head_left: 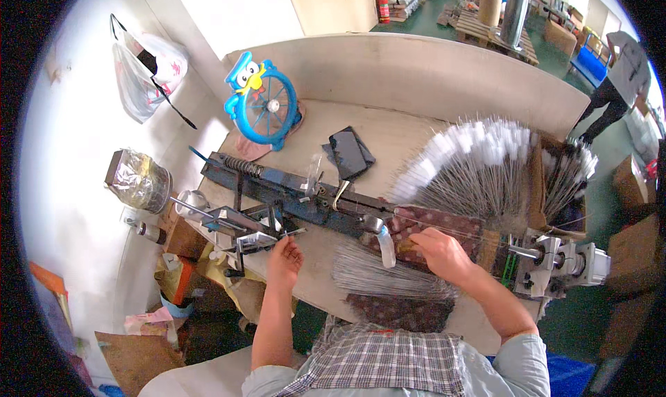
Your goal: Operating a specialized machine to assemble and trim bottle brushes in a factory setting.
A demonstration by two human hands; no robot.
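Your left hand [286, 261] sat curled by the metal frame [255, 240], your right hand [442, 255] over the cloth [416, 220]; any grip was unclear. A low right forearm [501, 303] risked scattering the nearer wires [385, 275].

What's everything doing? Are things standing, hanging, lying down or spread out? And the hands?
Left hand: fingers curled, at the metal mechanism
Right hand: fingers bent, by the reddish cloth
Blue fan: upright; spinning, can't tell
Plastic bag: hanging
Black flat things: lying, overlapping
White-tipped wires: fanned out
Grey wires: lying bundled
Fire extinguisher: upright
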